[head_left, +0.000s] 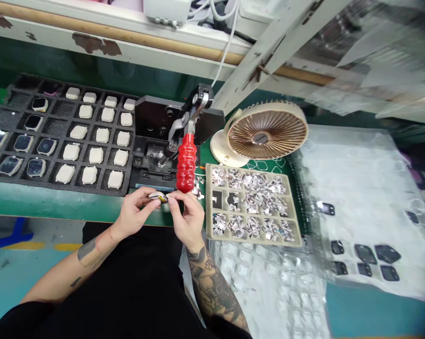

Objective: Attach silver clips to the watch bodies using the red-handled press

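A small watch case (158, 196), pale with a dark edge and a yellow patch, is pinched by my left hand (136, 210) just in front of the bench's edge. My right hand (187, 214) closes its thumb and fingers at the case's right end, touching it or a small part there too small to make out. Directly above my hands stands a black press (154, 157) with a red ribbed handle (186, 162). To the left, a dark foam tray (62, 125) holds several cream-coloured watch cases (90, 174) and several dark-screened ones (10, 165).
Right of the press, a beige compartment tray (298, 230) holds many small silvery pieces. A round desk fan (267, 132) stands behind it. Clear plastic trays (353, 165) with dark watch parts lie at the right. A white cable (229, 44) hangs behind the press.
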Tool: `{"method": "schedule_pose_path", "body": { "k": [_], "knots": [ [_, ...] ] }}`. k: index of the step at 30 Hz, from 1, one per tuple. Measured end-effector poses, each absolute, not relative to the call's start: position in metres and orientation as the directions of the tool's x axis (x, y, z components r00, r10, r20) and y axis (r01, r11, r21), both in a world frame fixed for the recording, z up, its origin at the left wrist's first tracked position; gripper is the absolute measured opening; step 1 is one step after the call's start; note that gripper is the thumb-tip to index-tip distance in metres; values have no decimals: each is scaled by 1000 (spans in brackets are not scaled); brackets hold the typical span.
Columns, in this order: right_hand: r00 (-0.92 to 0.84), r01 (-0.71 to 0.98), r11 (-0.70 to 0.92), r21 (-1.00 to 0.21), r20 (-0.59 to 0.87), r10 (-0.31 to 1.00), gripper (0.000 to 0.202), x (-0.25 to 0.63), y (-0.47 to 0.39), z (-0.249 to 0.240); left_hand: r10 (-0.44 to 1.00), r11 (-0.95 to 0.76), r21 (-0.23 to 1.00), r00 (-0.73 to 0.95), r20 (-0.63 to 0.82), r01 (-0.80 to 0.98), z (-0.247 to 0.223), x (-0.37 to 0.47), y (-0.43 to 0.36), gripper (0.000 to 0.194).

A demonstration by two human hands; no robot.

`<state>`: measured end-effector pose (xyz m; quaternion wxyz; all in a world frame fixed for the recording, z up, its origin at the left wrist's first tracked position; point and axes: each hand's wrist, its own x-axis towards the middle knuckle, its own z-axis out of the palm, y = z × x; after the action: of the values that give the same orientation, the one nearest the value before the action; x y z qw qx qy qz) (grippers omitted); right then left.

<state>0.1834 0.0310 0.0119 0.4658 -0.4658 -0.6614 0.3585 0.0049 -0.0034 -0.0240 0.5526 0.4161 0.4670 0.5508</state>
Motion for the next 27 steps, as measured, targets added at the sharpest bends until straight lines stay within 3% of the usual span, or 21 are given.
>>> {"method": "schedule_pose_path", "body": {
  "k": [4, 7, 10, 13, 17, 22, 25, 27],
  "knots": [
    [-230, 415, 485, -769, 428, 874, 22, 182, 31, 11, 994, 53, 965, -83, -76, -259, -17, 7, -1, 33],
    [-405, 551, 638, -539, 496, 768, 41, 184, 31, 9, 990, 54, 962, -112, -87, -268, -14, 6, 2, 33],
    [-513, 601, 719, -349, 521, 682, 34, 185, 35, 8, 991, 57, 975, -103, -81, -214, -14, 2, 3, 33],
    [-584, 573, 777, -262, 535, 611, 23, 183, 42, 8, 993, 65, 990, -86, -76, -126, -15, -3, 4, 34],
    [-569, 594, 752, -285, 511, 644, 24, 183, 38, 13, 994, 24, 999, -107, -28, -35, -14, -5, 2, 31],
    [-358, 622, 620, -477, 532, 768, 44, 200, -25, -2, 956, -216, 960, -163, 245, 177, -11, -6, 4, 22],
    [-334, 642, 576, -506, 491, 804, 38, 229, -79, -34, 934, -197, 970, -272, 229, 140, -13, -4, 12, 34],
    [-209, 755, 369, -542, 334, 919, 29, 265, -112, -58, 926, -201, 975, -309, 219, 90, -14, -1, 18, 46]
  ]
}}
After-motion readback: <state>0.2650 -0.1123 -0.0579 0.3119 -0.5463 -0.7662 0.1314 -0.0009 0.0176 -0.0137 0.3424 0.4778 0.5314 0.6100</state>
